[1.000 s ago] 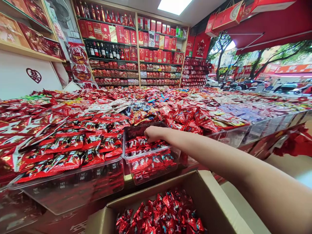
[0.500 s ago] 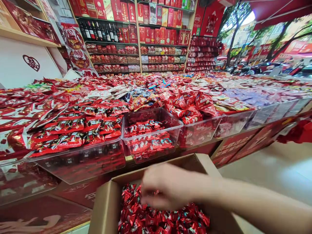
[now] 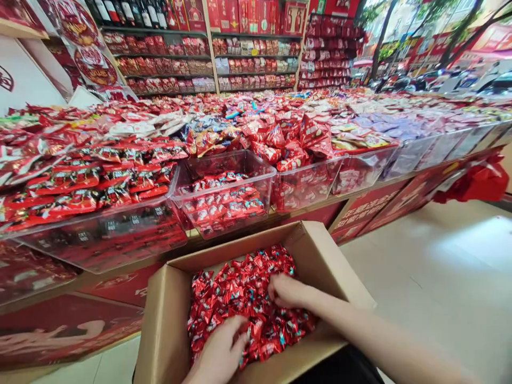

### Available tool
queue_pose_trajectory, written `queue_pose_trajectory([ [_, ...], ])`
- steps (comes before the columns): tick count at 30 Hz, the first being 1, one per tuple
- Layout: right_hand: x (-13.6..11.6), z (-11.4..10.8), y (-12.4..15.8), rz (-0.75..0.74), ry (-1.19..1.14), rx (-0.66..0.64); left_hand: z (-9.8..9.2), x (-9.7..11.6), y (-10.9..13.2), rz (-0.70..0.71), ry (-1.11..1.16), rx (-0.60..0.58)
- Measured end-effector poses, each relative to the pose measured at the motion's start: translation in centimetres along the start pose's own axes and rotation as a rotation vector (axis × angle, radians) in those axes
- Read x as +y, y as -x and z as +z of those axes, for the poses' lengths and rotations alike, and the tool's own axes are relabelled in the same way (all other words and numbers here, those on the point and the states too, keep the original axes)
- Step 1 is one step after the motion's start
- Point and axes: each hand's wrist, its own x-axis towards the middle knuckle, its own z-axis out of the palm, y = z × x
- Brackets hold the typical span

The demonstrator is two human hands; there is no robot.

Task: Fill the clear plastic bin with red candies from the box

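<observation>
An open cardboard box [image 3: 160,314] holds a heap of small red-wrapped candies [image 3: 236,288]. My left hand [image 3: 224,344] lies on the candies at the near left, its fingers curled among them and partly blurred. Farther right, my right hand [image 3: 288,291] is in the heap with its fingertips closed down into the wrappers; what it grips is hidden. Just beyond the box stands a clear plastic bin [image 3: 224,189], partly filled with similar red candies.
Clear bins heaped with red packets [image 3: 100,186] line the counter left and right of the part-filled bin. Shelves [image 3: 160,29] of bottles and boxes stand behind. Tiled floor [image 3: 424,266] and a red bag [image 3: 476,178] are at the right.
The view has tilted down, showing more of the box. My right hand has gone down into the candies, and my left hand has come into view at the box's near left.
</observation>
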Motion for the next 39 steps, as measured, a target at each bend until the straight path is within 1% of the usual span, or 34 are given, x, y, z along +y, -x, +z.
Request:
queue_pose_trajectory([
  [2, -0.7, -1.1, 0.2, 0.04, -0.203, -0.044, -0.1, 0.6, -0.4, 0.005, 0.124, 0.051],
  [3, -1.1, -1.4, 0.3, 0.08, -0.352, -0.069, -0.1, 1.0, -0.5, 0.012, 0.192, 0.064],
  [5, -2.5, -1.4, 0.7, 0.174, -0.756, -0.068, 0.0, 1.7, -0.6, 0.01, 0.326, 0.067],
  [7, -4.0, -0.8, 1.1, 0.245, -1.127, -0.038, 0.1, 2.4, -0.5, -0.009, 0.435, 0.055],
  [8, -4.7, -0.4, 1.2, 0.262, -1.234, -0.022, 0.1, 2.6, -0.4, -0.023, 0.476, 0.054],
  [10, -5.7, 0.3, 1.3, 0.267, -1.335, 0.015, 0.0, 2.8, -0.2, -0.047, 0.533, 0.077],
  [12, -6.1, 0.8, 1.2, 0.234, -1.321, 0.061, -0.2, 2.8, -0.1, -0.061, 0.567, 0.121],
  [17, -5.4, 0.8, 1.2, 0.117, -1.133, 0.166, -0.5, 2.4, -0.5, -0.058, 0.613, 0.222],
  [18, -5.4, 0.8, 1.2, 0.092, -1.072, 0.203, -0.5, 2.4, -0.5, -0.057, 0.618, 0.244],
  [20, -5.5, 0.9, 1.3, 0.026, -0.899, 0.321, -0.6, 2.4, -0.5, -0.074, 0.635, 0.277],
  [22, -5.8, 1.1, 1.5, -0.075, -0.701, 0.442, -0.6, 2.5, -0.4, -0.119, 0.679, 0.259],
  [24, -6.1, 1.3, 1.8, -0.194, -0.541, 0.49, -0.6, 2.8, -0.2, -0.16, 0.744, 0.19],
  [26, -6.3, 1.6, 2.0, -0.292, -0.432, 0.477, -0.6, 3.1, 0.0, -0.158, 0.807, 0.133],
  [28, -6.3, 1.8, 2.1, -0.335, -0.373, 0.467, -0.6, 3.3, 0.0, -0.127, 0.851, 0.136],
  [31, -6.0, 1.9, 2.2, -0.36, -0.331, 0.462, -0.6, 3.5, 0.1, -0.092, 0.891, 0.168],
  [34, -6.0, 1.7, 2.3, -0.388, -0.237, 0.447, -0.7, 3.5, 0.2, -0.082, 0.938, 0.176],
  [37, -6.6, 1.1, 2.7, -0.416, -0.173, 0.429, -0.8, 3.7, 0.3, -0.106, 0.963, 0.173],
  [39, -7.2, 0.6, 3.1, -0.407, -0.197, 0.385, -0.9, 3.8, 0.4, -0.109, 0.96, 0.163],
])
